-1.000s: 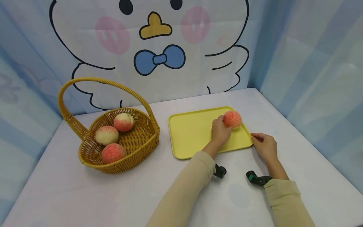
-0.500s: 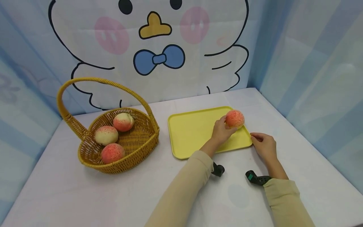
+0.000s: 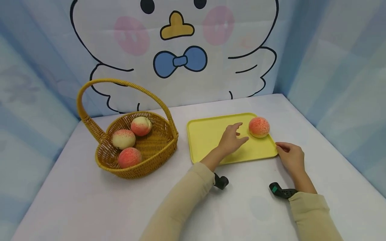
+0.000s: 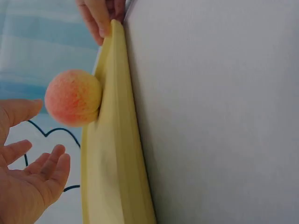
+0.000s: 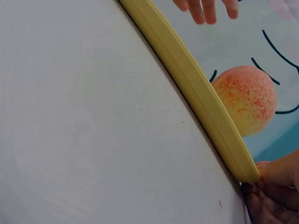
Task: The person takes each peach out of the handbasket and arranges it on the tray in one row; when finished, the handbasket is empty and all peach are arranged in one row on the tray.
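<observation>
A pink-orange peach (image 3: 259, 127) rests on the right end of the yellow tray (image 3: 208, 134). Just left of that peach, my left hand (image 3: 231, 140) hovers over the tray with fingers spread and nothing in them; the left wrist view shows a gap between the hand (image 4: 28, 172) and the peach (image 4: 73, 98). My right hand (image 3: 292, 156) pinches the tray's near right corner between thumb and fingers, also visible in the right wrist view, where the hand (image 5: 278, 191) holds the tray's end (image 5: 247, 173).
A wicker basket (image 3: 156, 160) with a tall handle stands at the left, holding three peaches: a pale one (image 3: 124, 139), a pink-and-cream one (image 3: 141, 126) and a redder one (image 3: 130, 157). Behind the white table (image 3: 90, 207) hangs a printed curtain (image 3: 211, 83).
My left hand has let go of the peach and drawn back left, fingers spread. The peach now sits on the tray's right end. The head view has shifted slightly; my right hand keeps its hold.
</observation>
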`<action>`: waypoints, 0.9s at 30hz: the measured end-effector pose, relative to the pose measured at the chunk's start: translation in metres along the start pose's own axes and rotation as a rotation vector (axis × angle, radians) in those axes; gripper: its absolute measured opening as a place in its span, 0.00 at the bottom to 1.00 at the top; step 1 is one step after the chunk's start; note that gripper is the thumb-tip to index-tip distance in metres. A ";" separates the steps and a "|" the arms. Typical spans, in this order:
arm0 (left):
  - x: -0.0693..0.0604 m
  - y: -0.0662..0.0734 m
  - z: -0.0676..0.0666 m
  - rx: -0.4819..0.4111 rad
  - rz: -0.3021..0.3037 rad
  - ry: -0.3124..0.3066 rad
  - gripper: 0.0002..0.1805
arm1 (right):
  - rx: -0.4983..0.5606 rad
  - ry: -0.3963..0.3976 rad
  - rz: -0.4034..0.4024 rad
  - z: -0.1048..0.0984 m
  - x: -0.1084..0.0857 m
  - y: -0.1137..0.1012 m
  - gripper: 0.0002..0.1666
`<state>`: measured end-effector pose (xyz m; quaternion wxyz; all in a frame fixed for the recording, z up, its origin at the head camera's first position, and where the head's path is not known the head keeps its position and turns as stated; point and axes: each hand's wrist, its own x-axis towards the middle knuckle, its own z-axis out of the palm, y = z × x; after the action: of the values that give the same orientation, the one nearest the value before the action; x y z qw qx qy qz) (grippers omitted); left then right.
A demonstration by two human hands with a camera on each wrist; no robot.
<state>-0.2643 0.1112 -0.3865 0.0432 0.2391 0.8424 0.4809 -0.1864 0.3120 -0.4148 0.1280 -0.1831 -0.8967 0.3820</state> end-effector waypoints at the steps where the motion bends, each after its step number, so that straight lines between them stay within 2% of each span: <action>1: -0.003 -0.002 -0.007 0.004 0.011 -0.006 0.32 | -0.002 0.001 0.004 0.000 0.000 0.001 0.19; 8: -0.027 -0.011 -0.051 0.021 0.055 -0.040 0.30 | -0.017 -0.017 0.012 -0.001 0.001 0.002 0.20; 12: -0.043 -0.015 -0.073 0.025 0.103 -0.054 0.29 | -0.024 -0.015 0.002 0.001 0.001 0.002 0.20; 20: -0.083 -0.014 -0.116 -0.046 0.225 0.044 0.25 | -0.032 -0.026 0.019 0.001 0.002 0.001 0.20; 27: -0.126 -0.013 -0.159 -0.020 0.291 0.087 0.26 | -0.040 -0.035 0.039 0.001 0.003 -0.002 0.21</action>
<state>-0.2059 -0.0763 -0.3322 -0.0613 0.3373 0.7950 0.5005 -0.1898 0.3111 -0.4136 0.1013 -0.1963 -0.9025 0.3697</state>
